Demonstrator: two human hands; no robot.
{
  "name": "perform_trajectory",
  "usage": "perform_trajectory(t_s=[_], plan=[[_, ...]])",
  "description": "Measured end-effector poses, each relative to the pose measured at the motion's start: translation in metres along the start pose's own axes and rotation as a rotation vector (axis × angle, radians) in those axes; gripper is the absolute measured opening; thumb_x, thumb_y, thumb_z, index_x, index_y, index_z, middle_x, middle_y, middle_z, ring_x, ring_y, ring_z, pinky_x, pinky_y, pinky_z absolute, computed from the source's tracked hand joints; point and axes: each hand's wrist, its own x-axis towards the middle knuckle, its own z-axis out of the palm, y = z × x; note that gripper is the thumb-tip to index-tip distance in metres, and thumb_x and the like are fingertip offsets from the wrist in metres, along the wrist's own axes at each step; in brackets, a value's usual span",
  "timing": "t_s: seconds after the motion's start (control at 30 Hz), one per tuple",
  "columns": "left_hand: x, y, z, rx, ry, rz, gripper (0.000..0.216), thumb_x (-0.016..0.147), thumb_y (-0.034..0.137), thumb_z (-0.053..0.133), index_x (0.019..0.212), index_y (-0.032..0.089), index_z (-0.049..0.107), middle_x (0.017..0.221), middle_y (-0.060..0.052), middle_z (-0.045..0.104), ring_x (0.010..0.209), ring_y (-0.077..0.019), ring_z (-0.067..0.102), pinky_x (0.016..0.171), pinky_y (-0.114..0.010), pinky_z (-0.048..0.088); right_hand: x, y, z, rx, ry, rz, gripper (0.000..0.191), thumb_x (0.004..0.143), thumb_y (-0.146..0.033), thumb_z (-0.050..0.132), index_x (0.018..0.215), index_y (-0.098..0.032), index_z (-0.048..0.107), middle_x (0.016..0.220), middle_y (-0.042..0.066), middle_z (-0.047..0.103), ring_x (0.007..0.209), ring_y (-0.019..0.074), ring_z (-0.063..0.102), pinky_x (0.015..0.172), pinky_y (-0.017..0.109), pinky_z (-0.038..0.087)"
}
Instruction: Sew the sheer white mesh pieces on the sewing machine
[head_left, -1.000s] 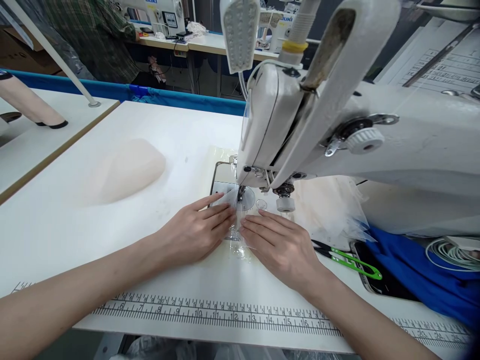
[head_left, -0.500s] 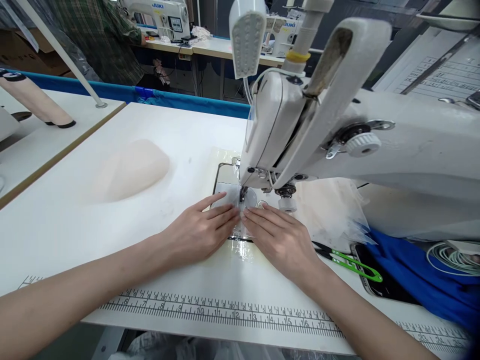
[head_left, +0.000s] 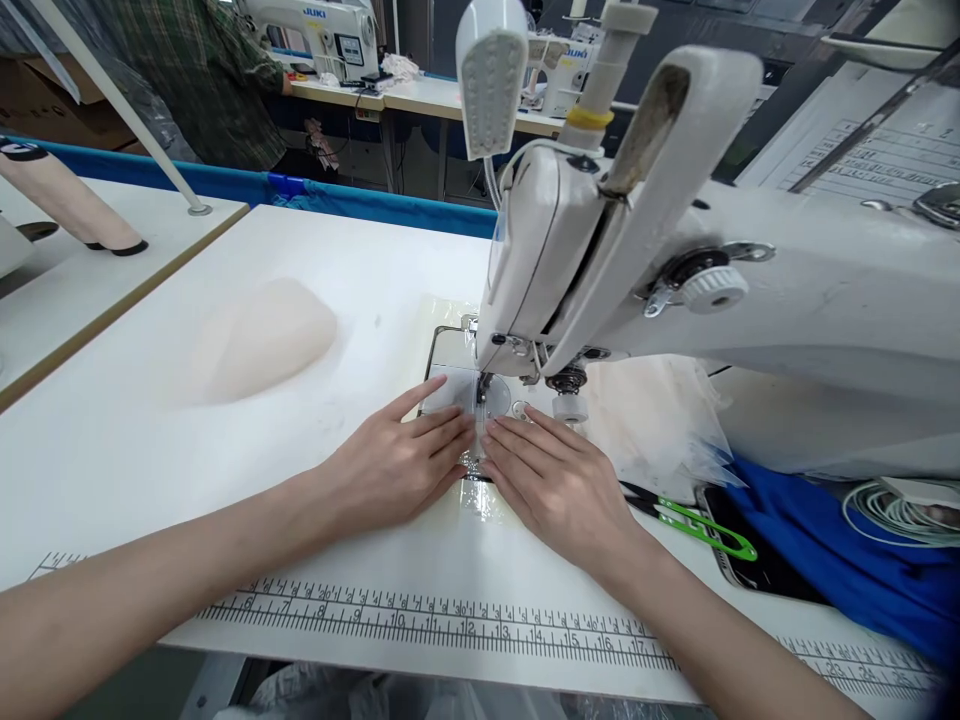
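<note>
My left hand (head_left: 397, 460) lies flat, fingers stretched out, just left of the presser foot (head_left: 484, 388) of a white sewing machine (head_left: 555, 240). On the other side, my right hand (head_left: 562, 480) rests flat too, its fingertips close to those of the left. Both sets of fingertips press on the metal needle plate (head_left: 454, 350). Whether a thin sheer piece of fabric lies beneath them I cannot make out. A sheer, pale peach fabric piece (head_left: 277, 335) is spread on the table to the left.
More sheer fabric pieces (head_left: 652, 415) lie under the machine arm. Green-handled thread snips (head_left: 705, 525), a dark phone (head_left: 772, 575), blue cloth (head_left: 810, 540) and a coiled cable (head_left: 892, 510) sit at right. A printed ruler (head_left: 450, 620) runs along the front edge. A person in a plaid sleeve (head_left: 217, 90) stands behind.
The view has shifted slightly. Both hands remain flat at the needle plate, with only a very small shift of the fingers.
</note>
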Motion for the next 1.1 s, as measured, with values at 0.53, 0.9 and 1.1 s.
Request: perform_trajectory(t_s=[0.53,0.9,1.1], plan=[[0.002,-0.003,0.001,0.021,-0.086,-0.108,0.038,0.099,0.033,0.043,0.119,0.008,0.064,0.12,-0.014,0.067,0.114,-0.0254,0.063,0.116,-0.05,0.031,0.003,0.002,0.006,-0.131,-0.04,0.049,0.024,0.095,-0.026,0.055,0.101,-0.012,0.073,0.108,0.009,0.073,0.09,0.0199,0.07,0.096,0.037,0.05],[0.007,-0.016,0.008,-0.012,-0.096,-0.145,0.043,0.099,0.04,0.041,0.122,0.011,0.063,0.122,-0.013,0.066,0.116,-0.0251,0.062,0.116,-0.05,0.029,0.009,0.006,0.009,-0.181,-0.102,0.113,0.029,0.098,-0.028,0.048,0.109,-0.013,0.07,0.115,0.007,0.071,0.091,0.0208,0.07,0.101,0.042,0.044],[0.01,-0.023,0.014,-0.027,-0.091,-0.156,0.047,0.099,0.043,0.039,0.123,0.009,0.062,0.124,-0.014,0.065,0.12,-0.0271,0.059,0.116,-0.051,0.028,0.01,0.009,0.006,-0.179,-0.166,0.162,0.035,0.099,-0.032,0.046,0.118,-0.011,0.066,0.11,0.009,0.073,0.098,0.0232,0.068,0.104,0.043,0.04]])
